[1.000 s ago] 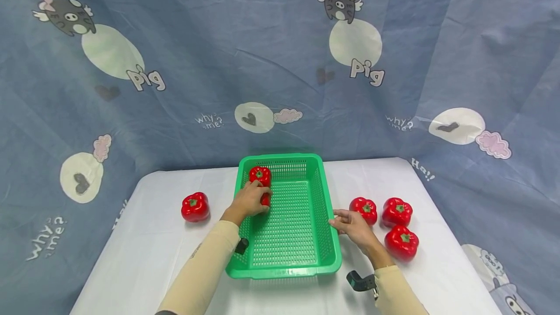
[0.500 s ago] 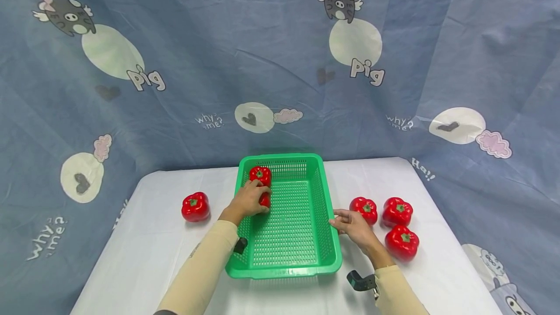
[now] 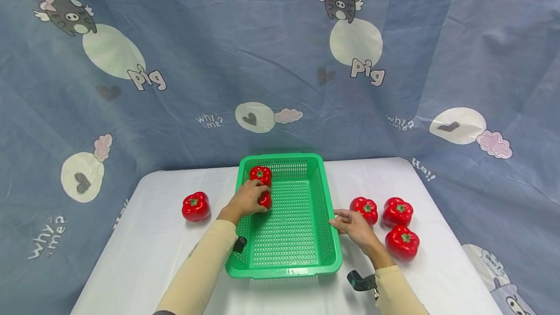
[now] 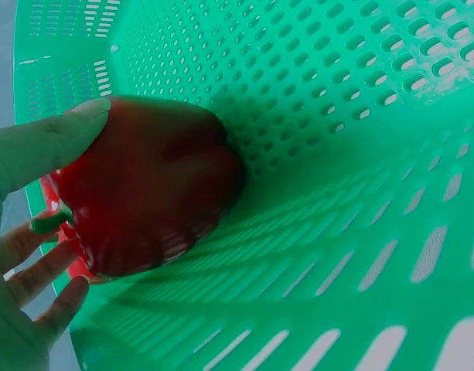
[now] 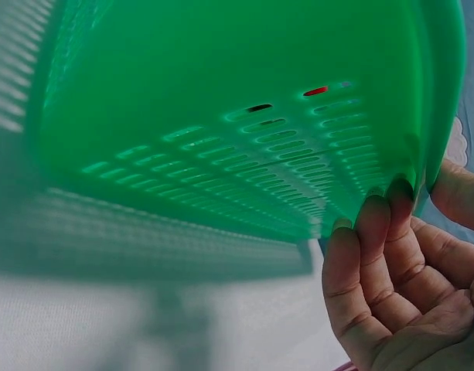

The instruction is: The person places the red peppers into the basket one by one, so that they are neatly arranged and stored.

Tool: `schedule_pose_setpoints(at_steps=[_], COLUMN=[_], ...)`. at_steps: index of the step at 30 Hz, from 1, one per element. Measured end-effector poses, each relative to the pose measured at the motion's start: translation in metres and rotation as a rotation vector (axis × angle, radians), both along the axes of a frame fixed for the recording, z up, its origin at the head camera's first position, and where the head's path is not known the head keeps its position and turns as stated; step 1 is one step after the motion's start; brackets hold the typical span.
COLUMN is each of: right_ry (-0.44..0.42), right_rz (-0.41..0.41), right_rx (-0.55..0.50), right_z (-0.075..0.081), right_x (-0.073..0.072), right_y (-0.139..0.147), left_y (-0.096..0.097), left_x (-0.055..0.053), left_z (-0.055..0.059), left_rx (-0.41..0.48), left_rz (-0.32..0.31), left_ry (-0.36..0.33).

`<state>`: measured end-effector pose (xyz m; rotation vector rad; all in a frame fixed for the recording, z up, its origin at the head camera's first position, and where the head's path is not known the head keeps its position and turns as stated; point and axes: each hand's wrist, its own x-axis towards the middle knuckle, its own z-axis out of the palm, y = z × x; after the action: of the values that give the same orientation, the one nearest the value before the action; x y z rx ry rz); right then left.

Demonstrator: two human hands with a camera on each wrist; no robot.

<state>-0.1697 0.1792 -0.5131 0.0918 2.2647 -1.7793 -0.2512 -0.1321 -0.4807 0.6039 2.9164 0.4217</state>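
Observation:
In the head view my left hand (image 3: 248,199) reaches into the green plastic basket (image 3: 284,272) and holds a red bell pepper (image 3: 265,200) by its left wall. The left wrist view shows the thumb on one side of this pepper (image 4: 155,182) and the other fingers around its green stem end. Another red bell pepper (image 3: 260,174) lies just beyond it in the basket's far left corner. My right hand (image 3: 355,228) grips the basket's right rim, with the thumb at the edge and the fingertips (image 5: 372,212) against the outer wall.
On the white table (image 3: 144,256) one red bell pepper (image 3: 196,206) sits left of the basket. Right of it are a pepper (image 3: 364,209) close to my right hand, another pepper (image 3: 397,212) and a nearer pepper (image 3: 402,243). A blue patterned curtain (image 3: 280,72) hangs behind.
My left hand has shifted very slightly left, and a little more of the bell pepper shows beside its fingers. The right hand and the basket have stayed put.

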Motion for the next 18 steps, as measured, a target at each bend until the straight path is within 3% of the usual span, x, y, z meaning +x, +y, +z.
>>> schedule_pose_setpoints(at_steps=[12, 18], right_ry=[-0.018, -0.029], right_rz=[-0.006, -0.003], right_rx=[0.005, 0.019], right_z=[0.002, 0.004], right_x=[0.001, 0.000], right_y=[-0.001, -0.001], left_y=[-0.005, -0.010], left_x=[-0.001, 0.001], left_z=[0.003, 0.010], left_rx=[0.039, 0.066], left_rz=[-0.030, -0.044], left_ry=[0.002, 0.020])
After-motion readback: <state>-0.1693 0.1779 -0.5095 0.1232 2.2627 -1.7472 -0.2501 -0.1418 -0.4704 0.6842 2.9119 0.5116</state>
